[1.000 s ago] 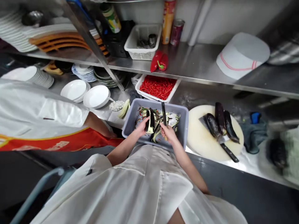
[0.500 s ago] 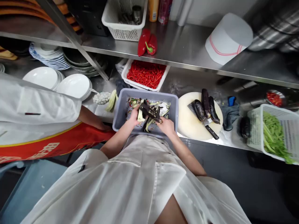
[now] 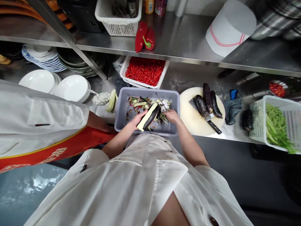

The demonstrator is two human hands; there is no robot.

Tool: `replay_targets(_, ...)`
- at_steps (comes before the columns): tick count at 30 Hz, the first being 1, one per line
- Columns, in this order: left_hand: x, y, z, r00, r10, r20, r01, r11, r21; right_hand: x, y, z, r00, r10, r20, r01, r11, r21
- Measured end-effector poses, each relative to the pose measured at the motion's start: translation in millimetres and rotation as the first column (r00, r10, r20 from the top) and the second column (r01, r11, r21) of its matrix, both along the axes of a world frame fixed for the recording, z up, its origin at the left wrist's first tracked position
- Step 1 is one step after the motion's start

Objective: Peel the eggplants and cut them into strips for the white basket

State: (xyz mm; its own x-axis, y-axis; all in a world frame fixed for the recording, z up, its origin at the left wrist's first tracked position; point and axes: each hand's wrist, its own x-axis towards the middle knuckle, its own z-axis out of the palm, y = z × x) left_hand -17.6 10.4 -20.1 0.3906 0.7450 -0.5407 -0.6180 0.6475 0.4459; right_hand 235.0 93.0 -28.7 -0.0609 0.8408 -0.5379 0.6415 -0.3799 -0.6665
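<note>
Evidently, from the head camera, the left hand (image 3: 139,120) has its fingers wrapped round an eggplant (image 3: 149,116), partly peeled and tilted over the tub (image 3: 118,110). The right hand (image 3: 172,116), over the tub's right side, has its fingers curled closed on a thin tool (image 3: 164,107) (mostly hidden, so its kind is hard to tell). Scraps (image 3: 139,103) litter the tub's floor.

The space around is tight. A tray (image 3: 123,73) of red chilies (image 3: 145,71) sits just behind the tub, with a shelf (image 3: 185,40) above bearing red peppers (image 3: 141,36) and a white hat (image 3: 225,31). Left of the tub lies a pale piece (image 3: 111,101); beyond it stand white bowls (image 3: 71,88), and a co-worker's sleeve (image 3: 42,110) crowds that side. Right of the tub, a round board (image 3: 188,121) carries three dark eggplants (image 3: 207,97), which partly cover the blade of a knife (image 3: 214,127). Farther right come a cloth (image 3: 231,110) and a basket (image 3: 256,124) of greens (image 3: 276,121).
</note>
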Motion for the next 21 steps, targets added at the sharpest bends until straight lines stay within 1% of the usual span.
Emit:
replay_targets(1,-1,-2,-1.0,0.999,0.009,-0.034,-0.008,0.999,0.042,-1,-1,-3.3,0.99,-0.065,-0.122,0.056,0.996,-0.074)
replay_targets(2,1,-2,-2.3,0.995,0.053,-0.085,-0.045,0.995,0.09,-4,-4,-5.5,0.963,-0.114,-0.245,0.083,0.988,-0.133)
replay_targets(3,4,-2,-4.0,0.983,0.112,-0.144,-0.092,0.986,0.14,-9,-10,-6.7,0.919,-0.143,-0.367,0.084,0.982,-0.171)
replay_targets(5,13,2,-8.0,0.943,0.216,-0.251,-0.161,0.962,0.222,-26,-26,-6.6,0.79,-0.177,-0.587,0.062,0.976,-0.21)
replay_targets(6,17,4,-10.0,0.924,0.249,-0.289,-0.18,0.952,0.246,-35,-33,-5.7,0.731,-0.182,-0.658,0.059,0.977,-0.204)
replay_targets(7,21,7,-11.9,0.91,0.272,-0.314,-0.194,0.947,0.257,-44,-39,-4.7,0.704,-0.168,-0.69,0.063,0.983,-0.174)
replay_targets(8,22,10,-13.3,0.901,0.289,-0.324,-0.209,0.943,0.258,-50,-43,-3.7,0.706,-0.146,-0.693,0.074,0.988,-0.132)
replay_targets(9,22,12,-14.1,0.899,0.302,-0.319,-0.229,0.942,0.246,-54,-44,-2.9,0.731,-0.121,-0.671,0.09,0.993,-0.081)
replay_targets(11,16,17,-13.2,0.914,0.315,-0.255,-0.273,0.944,0.187,-52,-39,-1.6,0.833,-0.063,-0.55,0.104,0.994,0.044)
replay_targets(12,10,20,-11.6,0.93,0.308,-0.2,-0.283,0.948,0.145,-47,-35,-1.2,0.896,-0.026,-0.444,0.088,0.989,0.119)
replay_targets(13,4,22,-9.3,0.945,0.295,-0.138,-0.283,0.954,0.103,-41,-31,-0.7,0.952,0.012,-0.305,0.05,0.98,0.194)
replay_targets(14,-2,25,-6.7,0.957,0.281,-0.077,-0.276,0.959,0.065,-34,-28,0.1,0.988,0.051,-0.145,-0.013,0.966,0.257)
replay_targets(15,-7,28,-4.3,0.962,0.271,-0.026,-0.27,0.962,0.035,-27,-28,1.5,0.996,0.091,0.02,-0.093,0.95,0.297)
replay_targets(16,-11,30,-2.4,0.961,0.276,0.003,-0.276,0.961,0.013,-23,-29,3.5,0.976,0.135,0.168,-0.183,0.932,0.313)
replay_targets(17,-13,32,-1.2,0.955,0.295,0.014,-0.295,0.955,-0.006,-20,-33,6.6,0.94,0.185,0.288,-0.274,0.91,0.31)
replay_targets(18,-14,33,-0.9,0.948,0.318,0.015,-0.318,0.948,-0.023,-20,-40,10.5,0.894,0.245,0.375,-0.366,0.881,0.299)
replay_targets(19,-12,34,-1.5,0.942,0.336,0.014,-0.335,0.941,-0.037,-23,-47,15.3,0.846,0.309,0.434,-0.456,0.842,0.289)
replay_targets(21,-4,33,-4.4,0.942,0.335,0.023,-0.333,0.942,-0.051,-31,-63,25.8,0.752,0.424,0.504,-0.608,0.741,0.285)
